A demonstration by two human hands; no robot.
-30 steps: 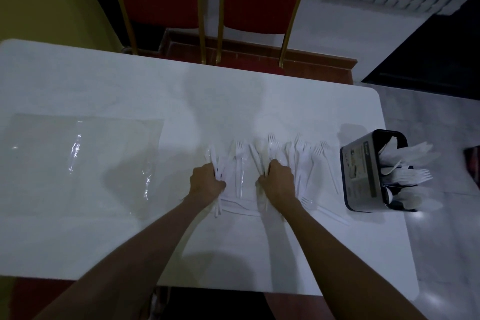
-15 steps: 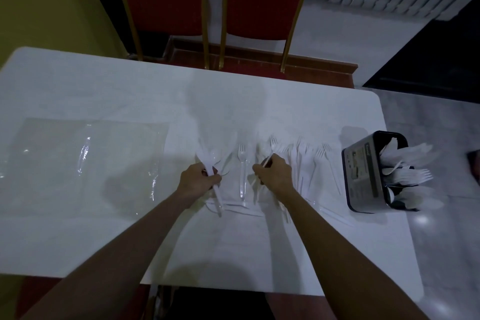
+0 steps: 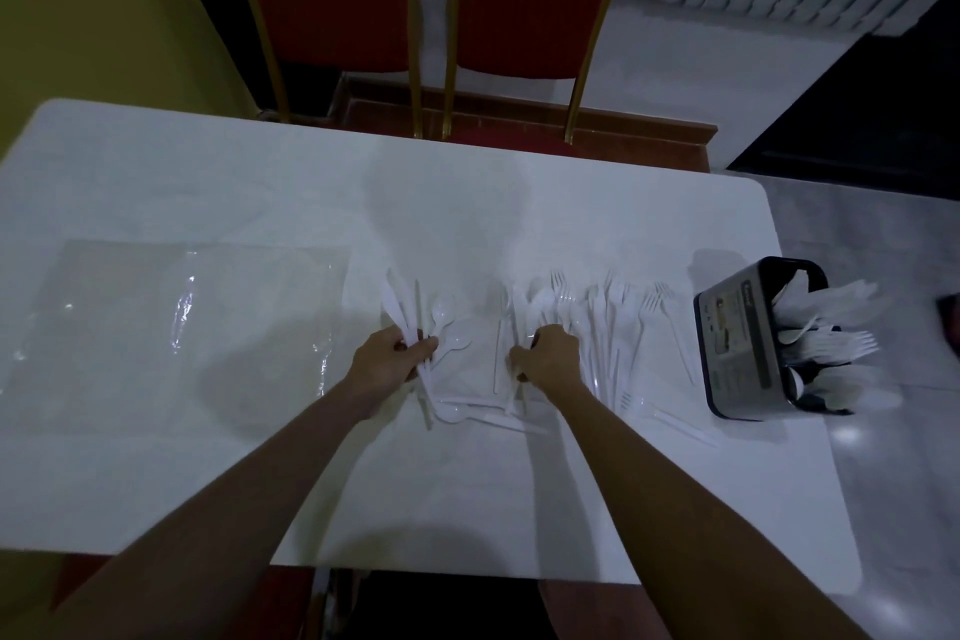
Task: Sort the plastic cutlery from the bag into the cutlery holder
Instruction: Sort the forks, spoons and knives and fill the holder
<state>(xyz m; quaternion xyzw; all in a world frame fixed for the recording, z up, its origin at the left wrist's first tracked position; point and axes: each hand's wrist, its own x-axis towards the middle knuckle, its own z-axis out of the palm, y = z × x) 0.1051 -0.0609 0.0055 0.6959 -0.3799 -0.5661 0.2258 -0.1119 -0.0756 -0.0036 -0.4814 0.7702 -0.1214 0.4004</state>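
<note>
In the head view, the left hand [image 3: 387, 361] gripped a fan of knives [image 3: 408, 312], likely gathering one kind. The right hand [image 3: 550, 360] curled into loose forks [image 3: 608, 322] on the surface [image 3: 467, 509]; whether its fingers [image 3: 519, 358] held any was unclear. The cutlery holder [image 3: 737, 343] stood part-filled at three o'clock, compartments indistinct; the bag [image 3: 182, 327] lay at nine.

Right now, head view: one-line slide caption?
Left hand grips a cutlery bundle; right hand grips pieces from the pile beside the holder.
</note>
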